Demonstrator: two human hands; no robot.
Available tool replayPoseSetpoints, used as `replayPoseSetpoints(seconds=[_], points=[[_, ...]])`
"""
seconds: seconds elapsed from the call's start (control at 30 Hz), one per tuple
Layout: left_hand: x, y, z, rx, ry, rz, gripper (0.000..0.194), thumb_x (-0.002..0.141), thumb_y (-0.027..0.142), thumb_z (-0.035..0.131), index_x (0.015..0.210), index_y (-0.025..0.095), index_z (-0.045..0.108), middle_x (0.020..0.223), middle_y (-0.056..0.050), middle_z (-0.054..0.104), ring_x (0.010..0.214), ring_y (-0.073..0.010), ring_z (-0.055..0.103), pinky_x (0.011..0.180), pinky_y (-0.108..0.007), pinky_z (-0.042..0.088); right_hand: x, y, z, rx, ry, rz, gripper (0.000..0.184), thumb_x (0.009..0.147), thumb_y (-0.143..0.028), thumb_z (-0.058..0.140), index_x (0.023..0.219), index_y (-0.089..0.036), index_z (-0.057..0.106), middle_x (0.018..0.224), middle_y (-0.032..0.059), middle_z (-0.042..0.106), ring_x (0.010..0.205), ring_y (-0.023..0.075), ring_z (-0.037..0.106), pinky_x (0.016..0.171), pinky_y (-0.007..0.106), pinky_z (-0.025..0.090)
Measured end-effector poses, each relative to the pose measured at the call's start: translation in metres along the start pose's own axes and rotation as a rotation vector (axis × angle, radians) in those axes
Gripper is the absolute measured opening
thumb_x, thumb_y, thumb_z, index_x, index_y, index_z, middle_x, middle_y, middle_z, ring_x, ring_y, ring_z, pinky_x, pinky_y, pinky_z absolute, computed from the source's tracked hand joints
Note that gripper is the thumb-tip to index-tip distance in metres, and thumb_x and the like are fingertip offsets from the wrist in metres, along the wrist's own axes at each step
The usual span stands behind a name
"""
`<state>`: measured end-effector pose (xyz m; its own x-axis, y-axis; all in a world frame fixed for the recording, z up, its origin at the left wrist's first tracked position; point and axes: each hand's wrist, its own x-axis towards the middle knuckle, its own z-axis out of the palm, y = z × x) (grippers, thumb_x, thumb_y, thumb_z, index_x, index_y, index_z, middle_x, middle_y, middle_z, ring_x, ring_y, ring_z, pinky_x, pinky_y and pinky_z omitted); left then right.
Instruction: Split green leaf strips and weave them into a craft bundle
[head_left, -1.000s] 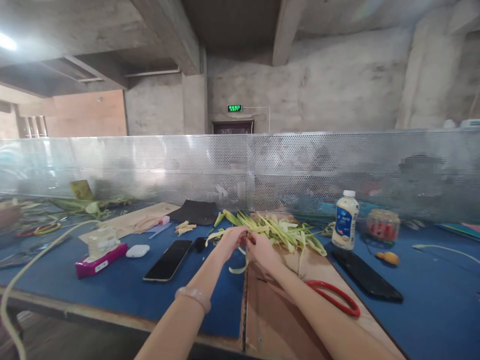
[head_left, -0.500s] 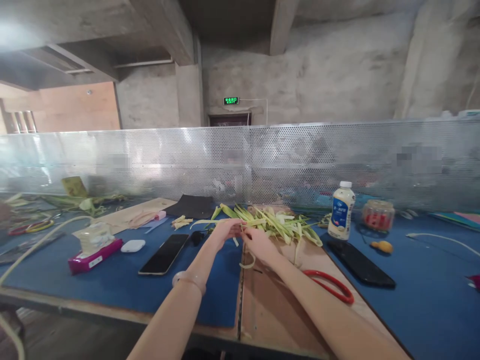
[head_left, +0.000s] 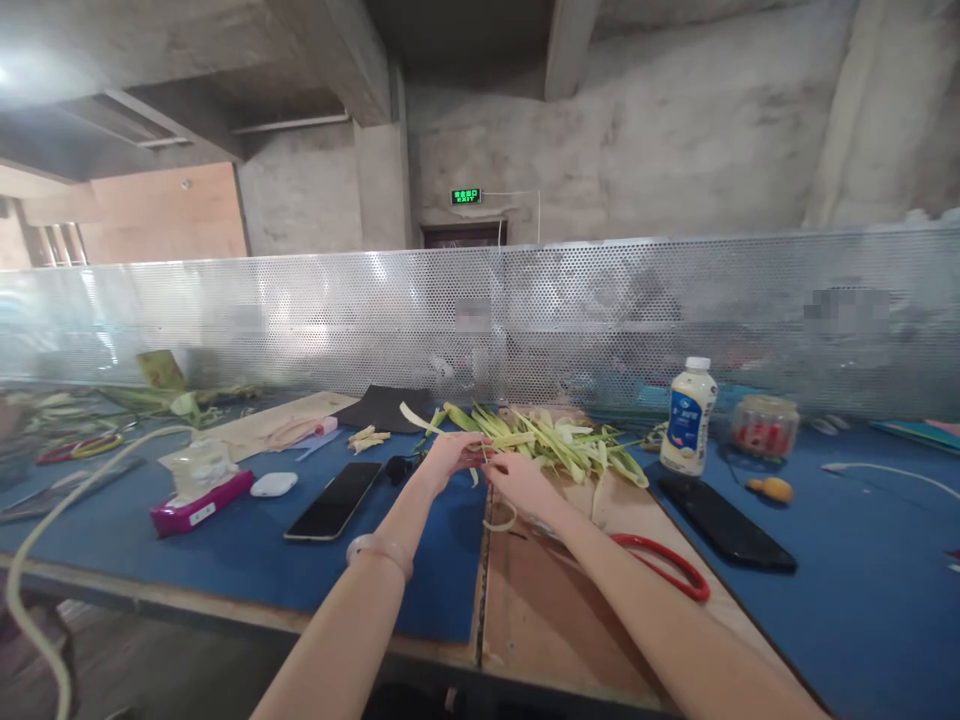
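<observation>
My left hand [head_left: 450, 456] and my right hand [head_left: 519, 480] meet over the table, both pinching one pale green leaf strip [head_left: 414, 418]. One end of the strip sticks up to the left of my left hand. Another end curls down in a loop [head_left: 501, 522] below my right hand. Just beyond my hands lies a pile of green and yellow leaf strips [head_left: 559, 446] on a brown cardboard sheet [head_left: 547, 600]. Red-handled scissors [head_left: 664, 570] lie on the cardboard beside my right forearm.
On the blue table [head_left: 225, 560] lie a black phone [head_left: 334, 500], a white earbud case [head_left: 273, 484], a pink tissue pack [head_left: 196, 494], a second black phone [head_left: 726, 522], a white bottle [head_left: 688, 416] and a jar [head_left: 765, 426]. A perforated metal screen [head_left: 300, 320] runs along the back.
My hands stayed together on the strip; its free end flipped up to the left of my left hand, and the lower end curled into a loop under my right hand.
</observation>
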<state>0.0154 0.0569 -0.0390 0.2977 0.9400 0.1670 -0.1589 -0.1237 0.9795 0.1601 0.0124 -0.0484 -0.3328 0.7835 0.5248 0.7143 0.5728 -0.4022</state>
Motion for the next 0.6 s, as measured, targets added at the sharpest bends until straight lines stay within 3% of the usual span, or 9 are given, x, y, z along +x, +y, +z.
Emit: replayPoseSetpoints(seconds=[0.6], points=[[-0.009,0.000,0.005,0.123,-0.053,0.031,0.032,0.063,0.039,0.068,0.075,0.009,0.067,0.077,-0.012,0.069,0.069,-0.0186,0.063,0.065,-0.029,0.046,-0.011,-0.005,-0.003,-0.108,-0.082,-0.013,0.025,0.081,-0.031,0.050,0.064,-0.018,0.062,0.065,0.0029,0.061,0.058,0.0129,0.050,0.055,0.023,0.030]])
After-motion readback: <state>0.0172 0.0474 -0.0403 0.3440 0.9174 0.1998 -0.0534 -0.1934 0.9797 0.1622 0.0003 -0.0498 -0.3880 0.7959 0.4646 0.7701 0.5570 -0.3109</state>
